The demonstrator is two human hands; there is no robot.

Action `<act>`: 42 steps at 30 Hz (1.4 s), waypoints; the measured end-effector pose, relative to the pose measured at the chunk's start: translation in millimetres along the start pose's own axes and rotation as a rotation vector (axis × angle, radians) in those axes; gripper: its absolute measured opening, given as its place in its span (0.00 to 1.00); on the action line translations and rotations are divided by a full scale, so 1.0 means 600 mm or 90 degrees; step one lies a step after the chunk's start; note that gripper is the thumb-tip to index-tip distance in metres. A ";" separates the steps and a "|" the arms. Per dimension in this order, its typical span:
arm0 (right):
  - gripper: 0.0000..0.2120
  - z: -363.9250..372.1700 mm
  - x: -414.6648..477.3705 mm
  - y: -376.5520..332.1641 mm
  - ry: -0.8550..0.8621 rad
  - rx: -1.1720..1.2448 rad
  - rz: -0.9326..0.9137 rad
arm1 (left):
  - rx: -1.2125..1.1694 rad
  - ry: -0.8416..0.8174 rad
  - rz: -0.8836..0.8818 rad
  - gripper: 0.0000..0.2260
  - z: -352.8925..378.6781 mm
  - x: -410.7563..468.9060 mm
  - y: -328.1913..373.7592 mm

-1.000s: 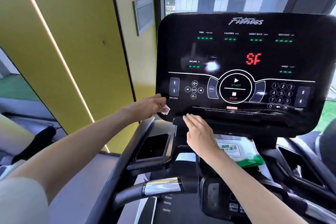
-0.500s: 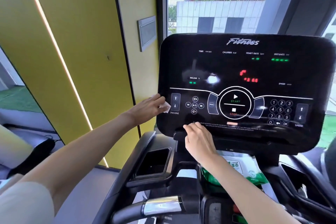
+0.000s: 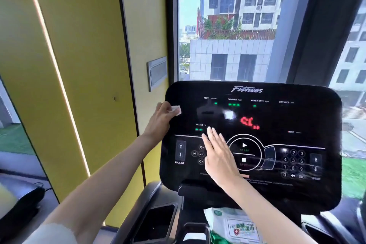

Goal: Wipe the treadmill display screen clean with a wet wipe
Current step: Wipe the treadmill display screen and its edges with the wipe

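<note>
Two bare hands are up at the treadmill display screen (image 3: 297,121), a glossy black panel marked "Fitness" along its top edge. Left hand (image 3: 160,118) sits at the panel's upper left edge, fingers and thumb bent round a small folded white wet wipe (image 3: 176,110). The wipe is held against the glass well left of the TIME readout, with one corner showing past the fingertips. Right hand (image 3: 218,153) lies flat on the panel, fingers straight and close together, pointing up and slightly left, holding nothing. Its fingertips reach just beside the INCLINE readout, and its palm covers the left rim of the START ring. The hands are apart, the left one higher. Red figures are lit mid-panel, too blurred to read; green dashes show under TIME, CALORIES and HEART RATE. A number keypad sits at lower right. Below the console lies a green-and-white pack of wipes (image 3: 235,228), partly hidden by the right forearm, with a dark cup recess (image 3: 158,222) to its left. Yellow wall (image 3: 83,65) on the left; window (image 3: 237,25) behind, showing buildings.
</note>
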State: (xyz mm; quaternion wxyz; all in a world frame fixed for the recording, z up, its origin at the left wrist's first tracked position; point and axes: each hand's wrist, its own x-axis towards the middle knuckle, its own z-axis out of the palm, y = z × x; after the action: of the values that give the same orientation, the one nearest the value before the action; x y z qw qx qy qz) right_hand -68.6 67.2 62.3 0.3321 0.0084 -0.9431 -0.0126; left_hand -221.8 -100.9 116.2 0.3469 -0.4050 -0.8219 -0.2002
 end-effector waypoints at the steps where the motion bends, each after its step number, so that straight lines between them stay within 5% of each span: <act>1: 0.32 -0.004 0.004 0.008 0.003 -0.001 0.000 | -0.005 0.029 -0.016 0.25 -0.001 0.008 0.008; 12: 0.34 -0.031 0.017 0.111 0.046 -0.006 0.039 | -0.133 0.248 -0.395 0.28 0.075 0.108 0.171; 22: 0.34 -0.063 -0.028 0.243 0.076 0.062 0.093 | -0.158 0.266 -0.282 0.27 0.160 0.142 0.329; 31: 0.29 -0.067 -0.083 0.323 0.178 0.117 0.200 | -0.195 0.060 -0.012 0.27 0.226 0.130 0.465; 33: 0.29 -0.070 -0.102 0.324 0.232 0.147 0.237 | -0.307 0.031 0.044 0.18 0.216 0.127 0.479; 37: 0.26 -0.080 -0.132 0.308 0.311 0.283 0.317 | -0.619 0.089 -0.248 0.16 0.161 0.116 0.454; 42: 0.08 -0.100 -0.101 0.247 0.156 0.724 0.492 | -1.018 -0.013 -0.452 0.13 0.123 0.069 0.398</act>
State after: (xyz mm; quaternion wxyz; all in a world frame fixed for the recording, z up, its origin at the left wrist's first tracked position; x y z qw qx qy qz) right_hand 15.2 215.5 75.7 0.3606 -0.1538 -0.6947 0.6031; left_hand -77.4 106.9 107.9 -0.1312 -0.2487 -0.5157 -0.8093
